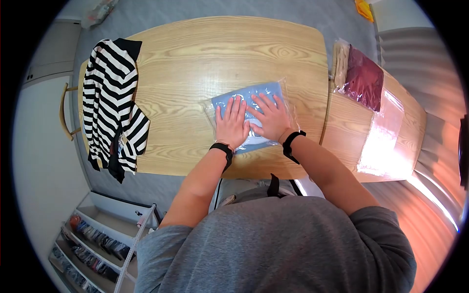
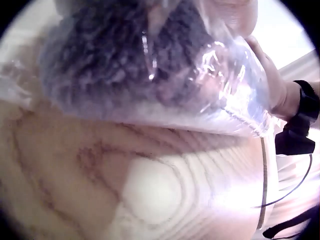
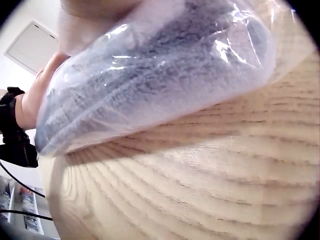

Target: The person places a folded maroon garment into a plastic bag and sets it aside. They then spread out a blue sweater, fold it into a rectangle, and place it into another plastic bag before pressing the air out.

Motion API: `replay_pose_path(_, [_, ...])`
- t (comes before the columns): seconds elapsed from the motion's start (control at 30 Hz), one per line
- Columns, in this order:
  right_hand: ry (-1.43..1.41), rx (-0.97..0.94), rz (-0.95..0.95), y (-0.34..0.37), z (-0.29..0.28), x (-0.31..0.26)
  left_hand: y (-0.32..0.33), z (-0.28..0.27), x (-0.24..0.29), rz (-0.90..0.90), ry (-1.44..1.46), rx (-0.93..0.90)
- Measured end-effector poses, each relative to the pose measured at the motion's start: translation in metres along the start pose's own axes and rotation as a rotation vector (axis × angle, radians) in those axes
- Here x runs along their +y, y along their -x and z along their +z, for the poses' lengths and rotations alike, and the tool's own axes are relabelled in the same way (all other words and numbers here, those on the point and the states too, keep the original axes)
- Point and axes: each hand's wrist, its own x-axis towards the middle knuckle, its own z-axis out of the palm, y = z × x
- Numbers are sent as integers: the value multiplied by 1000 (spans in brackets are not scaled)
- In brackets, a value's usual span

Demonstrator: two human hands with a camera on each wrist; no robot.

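Observation:
A folded blue fuzzy garment in a clear plastic bag (image 1: 267, 91) lies on the wooden table in front of the person. My left hand (image 1: 231, 123) rests flat on its left half, fingers straight and pointing away from the body. On the right half, my right hand (image 1: 270, 117) presses with its fingers spread. The thumbs come close together over a pale patch near the middle of the package. In the left wrist view the bag's side (image 2: 130, 75) shows fluffy pile under shiny film; the right wrist view shows its thick, rounded edge (image 3: 165, 85).
A black-and-white striped sweater (image 1: 108, 97) lies along the table's left end. On a side table at right are a bagged maroon garment (image 1: 364, 80), a beige bundle (image 1: 341, 61) and clear plastic bags (image 1: 383, 134). A chair (image 1: 65, 112) stands at left; a shelf rack (image 1: 105, 234) holds several packages.

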Motion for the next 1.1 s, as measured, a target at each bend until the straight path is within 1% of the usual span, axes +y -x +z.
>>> replay_pose_path(0.6, [6, 17, -1, 0, 7, 1, 2, 9, -2, 2, -42, 56])
replay_pose_path(0.73, [38, 4, 9, 1, -4, -4, 4, -3, 4, -15, -49, 28])
replay_pose_path(0.8, [26, 54, -12, 0, -8, -5, 0, -6, 0, 5, 37, 58])
replay_pose_path(0.87, [-31, 16, -2, -4, -18, -6, -6, -18, 1, 8, 77, 89])
replay_pose_path(0.9, [-27, 23, -4, -6, -21, -7, -8, -22, 1, -32, 112, 34])
replay_pose_path(0.93, [-16, -20, 18, -10, -24, -8, -11, -27, 1, -73, 147, -22])
replay_pose_path(0.97, [-3, -63, 40, -16, -26, -8, -18, -34, 6, -87, 160, 6])
replay_pose_path(1.0, [1, -58, 37, -21, -24, -8, -22, -31, 9, -86, 158, 13])
replay_pose_path(1.07, [26, 133, 89, -32, -12, -4, -33, -19, 10, -38, 43, 172])
replay_pose_path(1.1, [27, 125, 87, -32, -7, -1, -33, -13, 9, -43, 18, 158])
